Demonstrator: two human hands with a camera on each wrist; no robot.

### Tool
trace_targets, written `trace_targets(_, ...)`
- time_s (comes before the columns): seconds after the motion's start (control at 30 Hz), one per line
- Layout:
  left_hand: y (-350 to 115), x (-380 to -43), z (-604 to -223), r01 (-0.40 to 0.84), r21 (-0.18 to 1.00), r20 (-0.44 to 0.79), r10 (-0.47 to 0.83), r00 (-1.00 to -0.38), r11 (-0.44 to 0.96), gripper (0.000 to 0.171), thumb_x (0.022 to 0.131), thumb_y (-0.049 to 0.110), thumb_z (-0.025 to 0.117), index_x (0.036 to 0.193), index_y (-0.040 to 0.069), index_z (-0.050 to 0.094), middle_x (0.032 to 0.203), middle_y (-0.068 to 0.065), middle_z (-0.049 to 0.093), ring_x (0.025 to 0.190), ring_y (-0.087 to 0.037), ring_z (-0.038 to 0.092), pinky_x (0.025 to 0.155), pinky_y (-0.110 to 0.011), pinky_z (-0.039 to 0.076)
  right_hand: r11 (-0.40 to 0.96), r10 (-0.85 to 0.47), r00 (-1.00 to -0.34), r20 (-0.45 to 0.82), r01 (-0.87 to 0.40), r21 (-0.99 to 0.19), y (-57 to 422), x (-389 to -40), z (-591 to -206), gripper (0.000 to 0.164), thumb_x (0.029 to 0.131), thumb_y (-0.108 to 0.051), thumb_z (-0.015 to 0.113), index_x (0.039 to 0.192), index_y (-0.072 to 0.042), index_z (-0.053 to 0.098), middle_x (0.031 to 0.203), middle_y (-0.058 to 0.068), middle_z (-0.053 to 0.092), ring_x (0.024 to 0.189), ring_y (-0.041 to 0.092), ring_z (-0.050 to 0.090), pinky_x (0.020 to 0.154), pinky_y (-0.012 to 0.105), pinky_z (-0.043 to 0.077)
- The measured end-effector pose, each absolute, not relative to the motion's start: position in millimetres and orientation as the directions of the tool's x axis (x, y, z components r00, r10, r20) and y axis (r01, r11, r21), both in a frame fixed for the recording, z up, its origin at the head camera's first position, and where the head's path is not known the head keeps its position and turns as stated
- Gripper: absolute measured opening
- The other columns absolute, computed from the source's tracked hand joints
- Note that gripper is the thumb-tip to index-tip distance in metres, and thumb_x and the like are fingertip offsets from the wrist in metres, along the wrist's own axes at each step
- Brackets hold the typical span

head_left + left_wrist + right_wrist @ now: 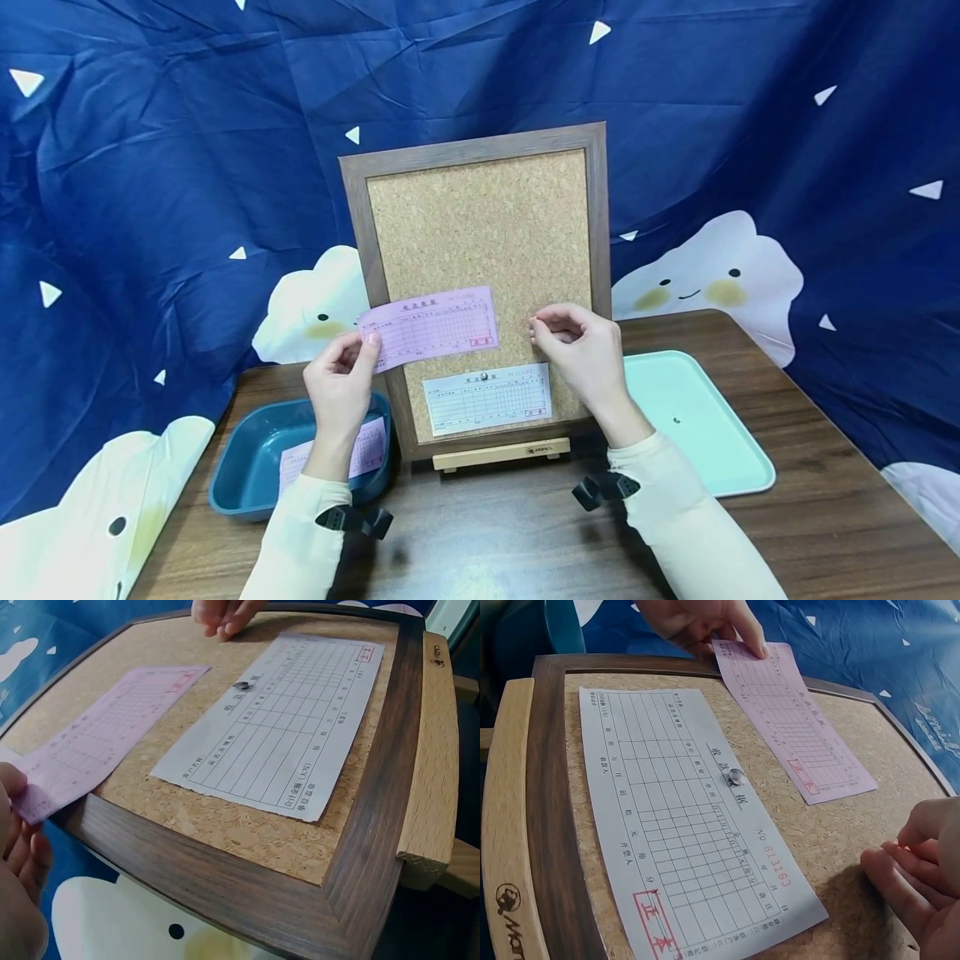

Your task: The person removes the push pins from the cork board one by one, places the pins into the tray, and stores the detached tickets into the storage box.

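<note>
My left hand [341, 387] pinches the left end of a pink receipt slip [435, 327] between thumb and fingers; the slip's far end extends over the corkboard [480, 225]. Below it, a white receipt slip [487, 402] lies on the cork, with a round silver pushpin [736, 777] at its top middle. Close to the cork, right of the pink slip, my right hand [581, 350] has curled fingers, thumb and fingertips together. I cannot tell whether something small is between those fingertips [900, 851].
The framed board leans on a small wooden stand [501, 454] on the table. A blue bin [247, 467] at the left contains pink slips [369, 448]. On the right lies a mint-green tray [701, 417] with a tiny dark item. A blue patterned cloth [187, 167] hangs behind.
</note>
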State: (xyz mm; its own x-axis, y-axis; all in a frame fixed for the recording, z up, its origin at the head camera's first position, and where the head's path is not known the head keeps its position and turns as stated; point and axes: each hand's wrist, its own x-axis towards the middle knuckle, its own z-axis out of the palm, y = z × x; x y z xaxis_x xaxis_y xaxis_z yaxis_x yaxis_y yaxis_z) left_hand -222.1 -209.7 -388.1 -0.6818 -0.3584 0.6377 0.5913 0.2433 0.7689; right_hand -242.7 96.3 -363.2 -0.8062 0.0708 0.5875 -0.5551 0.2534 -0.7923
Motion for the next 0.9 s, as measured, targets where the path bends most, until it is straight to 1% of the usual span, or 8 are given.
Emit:
trace_targets(0.2, -211.3, -220.5, -387.0, 0.584, 0.765, 0.643, -0.367, -0.672, 0.271, 0.015, 0.099, 0.003, 0.076, 0.096, -0.011, 0.077, 0.075, 0.016, 0.066, 0.062, 0.000, 0.052, 0.055, -0.013, 0.042, 0.260, 0.070, -0.803, 0.592, -0.558, -0.788, 98.2, -241.2, -363.5, 0.006, 0.094, 0.002, 0.078, 0.099, 0.004, 0.079, 0.093, 0.022, 0.081, 0.074, -0.009, 0.070, 0.071, 0.011, 0.057)
trace_targets(0.43, -214.5, -217.3, -386.8, 0.570, 0.775, 0.630, -0.397, -0.667, 0.273, 0.015, 0.098, 0.001, 0.077, 0.100, -0.014, 0.076, 0.082, 0.018, 0.070, 0.066, 0.001, 0.055, 0.059, -0.011, 0.046, 0.260, 0.076, -0.788, 0.612, -0.576, -0.775, 100.2, -239.8, -363.4, 0.006, 0.092, 0.004, 0.080, 0.097, 0.006, 0.079, 0.091, 0.023, 0.081, 0.075, -0.011, 0.070, 0.071, 0.010, 0.057)
trace_targets(0.57, -214.8, -214.9, -385.3, 0.552, 0.785, 0.619, -0.407, -0.672, 0.283, 0.017, 0.099, 0.004, 0.077, 0.102, -0.013, 0.077, 0.080, 0.019, 0.069, 0.065, 0.001, 0.054, 0.058, -0.012, 0.045, 0.266, 0.082, -0.774, 0.628, -0.591, -0.762, 102.6, -239.6, -363.6, 0.006, 0.091, 0.005, 0.081, 0.097, 0.006, 0.079, 0.090, 0.023, 0.080, 0.075, -0.012, 0.069, 0.071, 0.009, 0.057)
trace_targets(0.67, -215.1, -213.2, -384.5, 0.541, 0.796, 0.604, -0.413, -0.681, 0.273, 0.018, 0.099, 0.005, 0.077, 0.105, -0.013, 0.077, 0.081, 0.020, 0.072, 0.065, 0.002, 0.057, 0.058, -0.012, 0.046, 0.263, 0.080, -0.770, 0.633, -0.596, -0.759, 104.4, -239.8, -364.0, 0.006, 0.091, 0.005, 0.081, 0.097, 0.006, 0.080, 0.090, 0.023, 0.081, 0.076, -0.012, 0.070, 0.072, 0.010, 0.057)
trace_targets(0.73, -215.0, -212.2, -384.1, 0.537, 0.804, 0.593, -0.418, -0.689, 0.255, 0.019, 0.100, 0.004, 0.076, 0.107, -0.013, 0.077, 0.082, 0.021, 0.074, 0.067, 0.003, 0.062, 0.060, -0.011, 0.049, 0.261, 0.081, -0.773, 0.630, -0.593, -0.761, 105.4, -239.7, -364.7, 0.006, 0.091, 0.004, 0.081, 0.097, 0.005, 0.080, 0.090, 0.022, 0.081, 0.077, -0.012, 0.070, 0.073, 0.010, 0.057)
trace_targets(0.8, -214.9, -211.7, -383.6, 0.535, 0.812, 0.581, -0.420, -0.697, 0.233, 0.020, 0.100, 0.004, 0.076, 0.109, -0.014, 0.076, 0.086, 0.022, 0.077, 0.072, 0.005, 0.069, 0.065, -0.011, 0.054, 0.268, 0.085, -0.774, 0.628, -0.589, -0.763, 106.6, -239.9, -365.8, 0.006, 0.092, 0.003, 0.081, 0.097, 0.004, 0.080, 0.091, 0.022, 0.081, 0.078, -0.012, 0.070, 0.074, 0.010, 0.057)
trace_targets(0.9, -214.5, -211.6, -383.2, 0.532, 0.820, 0.567, -0.425, -0.705, 0.211, 0.022, 0.100, 0.003, 0.075, 0.111, -0.015, 0.076, 0.090, 0.024, 0.078, 0.080, 0.004, 0.074, 0.072, -0.012, 0.059, 0.282, 0.089, -0.774, 0.627, -0.584, -0.761, 108.4, -239.7, -366.7, 0.005, 0.092, 0.002, 0.082, 0.097, 0.003, 0.081, 0.091, 0.021, 0.081, 0.078, -0.012, 0.070, 0.074, 0.009, 0.057)
